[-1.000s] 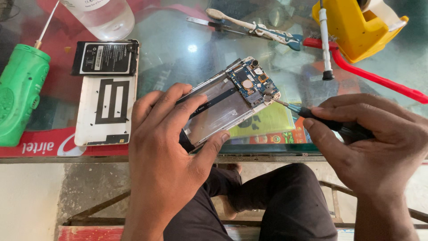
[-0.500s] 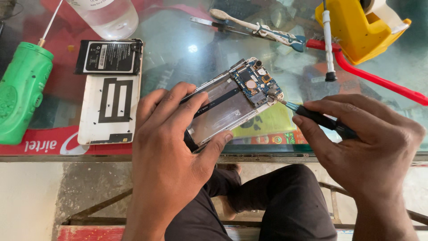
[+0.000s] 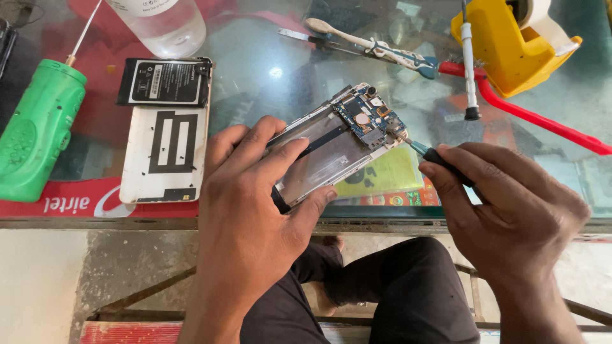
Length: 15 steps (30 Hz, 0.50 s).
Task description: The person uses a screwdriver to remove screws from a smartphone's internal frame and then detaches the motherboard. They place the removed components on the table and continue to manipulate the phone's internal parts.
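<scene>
A: Report the left hand.

B: The left hand grips the opened phone from the near side. Its fingers are curled over the lower end of the metal chassis, held close together; the thumb presses the near edge. The phone sits tilted, its far end raised over the glass table, circuit board exposed at the upper end.

A: Right hand?

B: The right hand pinches a small screwdriver with a dark handle. The fingertips are closed tight on the handle; the remaining fingers fold behind them. The tip touches the right edge of the circuit board.

A: Surrounding items?

B: Left of the phone, well apart: a white back cover lying flat, with a black battery touching its far edge. Further left, a green device. A clear bottle stands beyond the battery. Far right: a yellow tape dispenser, a red tube and a pair of tweezers.
</scene>
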Available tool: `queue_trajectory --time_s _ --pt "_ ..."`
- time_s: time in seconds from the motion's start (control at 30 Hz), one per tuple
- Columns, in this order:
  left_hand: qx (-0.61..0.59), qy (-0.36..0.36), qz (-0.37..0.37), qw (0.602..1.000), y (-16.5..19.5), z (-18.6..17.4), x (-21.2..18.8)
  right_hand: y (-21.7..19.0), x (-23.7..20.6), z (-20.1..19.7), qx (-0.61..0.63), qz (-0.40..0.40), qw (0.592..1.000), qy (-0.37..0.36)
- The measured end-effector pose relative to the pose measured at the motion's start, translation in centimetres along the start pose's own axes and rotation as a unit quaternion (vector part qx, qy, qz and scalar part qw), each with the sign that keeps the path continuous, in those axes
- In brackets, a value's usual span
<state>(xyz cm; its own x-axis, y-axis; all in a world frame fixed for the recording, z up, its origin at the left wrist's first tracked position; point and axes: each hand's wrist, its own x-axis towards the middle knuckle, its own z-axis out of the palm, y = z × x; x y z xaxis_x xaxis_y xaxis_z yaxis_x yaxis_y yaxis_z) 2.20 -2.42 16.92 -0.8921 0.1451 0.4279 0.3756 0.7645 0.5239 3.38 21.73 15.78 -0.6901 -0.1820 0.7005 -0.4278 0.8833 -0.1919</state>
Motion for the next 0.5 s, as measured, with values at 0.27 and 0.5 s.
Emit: queue_trajectory --time_s 0.27,0.5 --pt "0.003 0.010 0.022 1.000 -0.18 0.10 0.17 -0.29 0.13 0.49 -0.030 -0.012 0.999 0.023" --pt "-0.005 0.013 0.021 1.000 -0.40 0.27 0.28 0.10 0.11 0.60 0.019 0.016 1.000 0.017"
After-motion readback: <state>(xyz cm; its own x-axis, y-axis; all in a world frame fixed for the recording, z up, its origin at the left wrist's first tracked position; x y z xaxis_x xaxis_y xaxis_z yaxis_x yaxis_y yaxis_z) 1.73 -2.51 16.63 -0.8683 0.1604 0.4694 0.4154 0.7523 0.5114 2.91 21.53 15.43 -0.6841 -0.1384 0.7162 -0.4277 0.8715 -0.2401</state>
